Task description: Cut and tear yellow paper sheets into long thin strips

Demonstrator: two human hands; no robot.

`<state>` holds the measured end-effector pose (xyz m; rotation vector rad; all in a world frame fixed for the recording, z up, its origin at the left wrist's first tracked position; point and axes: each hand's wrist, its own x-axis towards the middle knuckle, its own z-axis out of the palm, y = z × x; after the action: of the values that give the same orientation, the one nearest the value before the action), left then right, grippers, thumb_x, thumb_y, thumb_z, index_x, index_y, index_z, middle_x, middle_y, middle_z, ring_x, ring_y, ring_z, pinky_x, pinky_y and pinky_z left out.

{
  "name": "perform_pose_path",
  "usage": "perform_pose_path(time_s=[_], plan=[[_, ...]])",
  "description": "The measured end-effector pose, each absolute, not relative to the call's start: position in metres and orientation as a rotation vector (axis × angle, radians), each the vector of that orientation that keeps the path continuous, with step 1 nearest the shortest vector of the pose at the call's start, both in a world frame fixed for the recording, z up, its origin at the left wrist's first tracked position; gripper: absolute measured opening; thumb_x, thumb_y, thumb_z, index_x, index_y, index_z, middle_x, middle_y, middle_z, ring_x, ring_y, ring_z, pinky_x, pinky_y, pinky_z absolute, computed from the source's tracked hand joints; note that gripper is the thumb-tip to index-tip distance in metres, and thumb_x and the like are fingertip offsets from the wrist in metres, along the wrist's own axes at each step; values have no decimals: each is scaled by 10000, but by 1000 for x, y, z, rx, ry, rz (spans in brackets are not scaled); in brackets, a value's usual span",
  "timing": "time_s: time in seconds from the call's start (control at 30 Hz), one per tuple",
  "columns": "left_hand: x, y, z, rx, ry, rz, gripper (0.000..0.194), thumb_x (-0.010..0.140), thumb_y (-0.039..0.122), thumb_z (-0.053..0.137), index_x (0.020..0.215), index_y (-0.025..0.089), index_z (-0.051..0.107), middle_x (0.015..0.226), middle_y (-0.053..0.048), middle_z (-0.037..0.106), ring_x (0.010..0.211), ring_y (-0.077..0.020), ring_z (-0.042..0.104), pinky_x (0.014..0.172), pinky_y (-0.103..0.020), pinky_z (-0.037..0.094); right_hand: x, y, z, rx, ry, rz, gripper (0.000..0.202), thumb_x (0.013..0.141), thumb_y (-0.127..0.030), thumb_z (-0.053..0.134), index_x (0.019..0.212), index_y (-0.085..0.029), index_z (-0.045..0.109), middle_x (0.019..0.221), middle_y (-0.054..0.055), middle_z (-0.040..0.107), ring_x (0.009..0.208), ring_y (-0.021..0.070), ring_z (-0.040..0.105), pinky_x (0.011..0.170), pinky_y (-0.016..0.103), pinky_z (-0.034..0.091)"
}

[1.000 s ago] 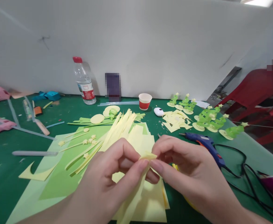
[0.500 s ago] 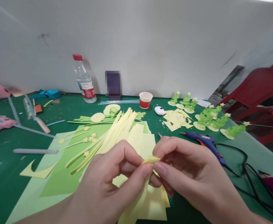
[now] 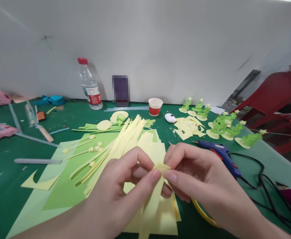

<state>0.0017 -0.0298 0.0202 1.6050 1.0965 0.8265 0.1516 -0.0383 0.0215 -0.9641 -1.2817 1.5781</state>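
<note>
A pale yellow paper strip hangs down from between my two hands, its folded top end pinched by both. My left hand grips the fold between thumb and index finger. From the other side, my right hand pinches the same fold with thumb and index finger. Beneath and behind them lie yellow strips fanned over green paper sheets. Small paper stars, some on thin strips, rest left of the fan. Two pale paper discs and a green coil lie farther back.
A blue glue gun with a black cable lies at right, near green spiral pieces and paper scraps. Behind stand a bottle and paper cup. A pink glue gun lies left; red chairs stand beyond.
The fold has turned between my fingertips, and the strip now hangs more visibly below it. Both hands have shifted slightly. More of a yellow ring-shaped edge shows under my right hand.
</note>
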Motion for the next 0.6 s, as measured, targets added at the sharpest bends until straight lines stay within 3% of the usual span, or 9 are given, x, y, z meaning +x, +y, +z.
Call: perform_pose_path(time_s=[0.2,0.33,0.6], plan=[[0,-15,11,1754,892,760,257,832,231,449,623,199,595,570,45,638,511,-90,577,507,-161,420,154,-29,17,-1024,-1259,1494,148,713,-145,565,601,-164,469,486,-54,474,447,56,437,406,156,322],[-1,-10,8,1578,885,737,271,834,245,472,634,197,647,595,41,685,499,-86,589,514,-152,448,157,-20,13,-1073,-1312,1477,143,732,-167,543,620,-168,455,467,-80,413,409,42,355,412,170,292],[-2,-4,11,1551,923,473,323,827,324,474,587,170,623,587,-1,694,548,-138,635,573,-205,492,168,-10,18,-1110,-1774,1461,176,746,-198,558,632,-171,427,539,-59,422,477,59,397,413,166,281]])
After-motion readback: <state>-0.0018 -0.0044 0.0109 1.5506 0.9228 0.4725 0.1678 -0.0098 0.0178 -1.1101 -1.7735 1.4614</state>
